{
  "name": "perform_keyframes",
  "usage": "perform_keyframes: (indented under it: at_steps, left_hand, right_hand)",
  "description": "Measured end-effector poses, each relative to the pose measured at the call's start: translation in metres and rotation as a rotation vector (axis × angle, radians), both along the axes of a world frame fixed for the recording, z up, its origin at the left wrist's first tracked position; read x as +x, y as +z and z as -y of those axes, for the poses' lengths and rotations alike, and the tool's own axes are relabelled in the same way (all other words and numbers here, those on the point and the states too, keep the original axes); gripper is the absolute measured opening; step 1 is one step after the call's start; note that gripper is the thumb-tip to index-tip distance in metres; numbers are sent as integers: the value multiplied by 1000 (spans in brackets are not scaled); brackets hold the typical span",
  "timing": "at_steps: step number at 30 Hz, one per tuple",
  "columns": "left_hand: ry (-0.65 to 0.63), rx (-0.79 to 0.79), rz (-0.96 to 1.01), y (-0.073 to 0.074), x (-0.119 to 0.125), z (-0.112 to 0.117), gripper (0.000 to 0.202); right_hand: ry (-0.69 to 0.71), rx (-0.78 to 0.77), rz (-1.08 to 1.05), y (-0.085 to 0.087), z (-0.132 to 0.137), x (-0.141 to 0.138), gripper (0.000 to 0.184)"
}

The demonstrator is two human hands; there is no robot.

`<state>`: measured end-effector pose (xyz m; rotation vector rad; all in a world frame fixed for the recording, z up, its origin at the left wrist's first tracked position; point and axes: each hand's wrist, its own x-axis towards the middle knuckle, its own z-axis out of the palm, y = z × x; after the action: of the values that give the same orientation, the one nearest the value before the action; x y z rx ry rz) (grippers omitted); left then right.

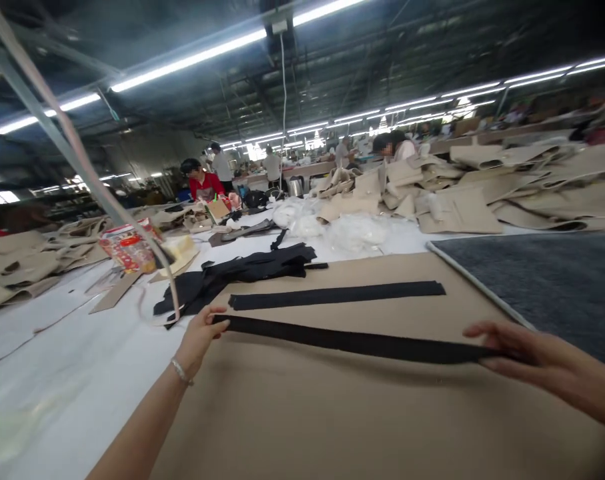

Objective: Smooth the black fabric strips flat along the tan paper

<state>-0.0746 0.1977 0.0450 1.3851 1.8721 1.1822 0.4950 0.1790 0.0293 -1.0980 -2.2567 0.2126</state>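
A long black fabric strip point(352, 340) is stretched between my two hands, slightly above a tan board point(362, 420). Its left end is pinched by the thumb and fingers of my left hand point(201, 337), which has a bracelet at the wrist. My right hand point(527, 353) grips the other end, with the thumb below and the fingers above. Just beyond the held strip, another black strip or flat stack of strips point(337, 295) lies on the board. A loose heap of black strips point(242, 270) is behind it to the left.
A dark grey pad point(547, 273) with a pale edge lies at the right. Tan cut pieces point(462, 187) are piled behind. A pinkish hose point(127, 213) hangs at the left, near a red patterned bag point(115, 243). A person in red point(205, 185) stands farther back.
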Motion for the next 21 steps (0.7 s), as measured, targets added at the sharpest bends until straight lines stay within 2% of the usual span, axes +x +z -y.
perform_keyframes:
  at_steps: [2, 4, 6, 9, 12, 15, 18, 21]
  left_hand:
    - [22, 34, -56, -4, 6, -30, 47]
    - [50, 62, -142, -9, 13, -54, 42]
    - [73, 83, -247, -15, 19, -71, 37]
    - [98, 79, -393, -24, 26, -85, 32]
    - [120, 55, -502, -35, 29, -89, 32]
    - [143, 54, -590, -44, 28, -89, 34]
    - [209, 68, -653, -46, 26, -87, 36]
    - [259, 78, -668, -39, 31, -78, 36]
  right_hand:
    - [-142, -154, 83, 19, -41, 2, 23]
    - [-235, -241, 200, 30, -78, -2, 28]
    - [-298, -263, 255, 29, -110, -9, 31]
    - [-348, -273, 321, 15, -140, -20, 35]
    - [-362, -270, 377, 1, -151, -27, 36]
    - [-350, -222, 397, -4, -152, -31, 38]
    - [-340, -142, 377, 1, -148, -33, 42]
    - [-343, -101, 331, 15, -135, -32, 42]
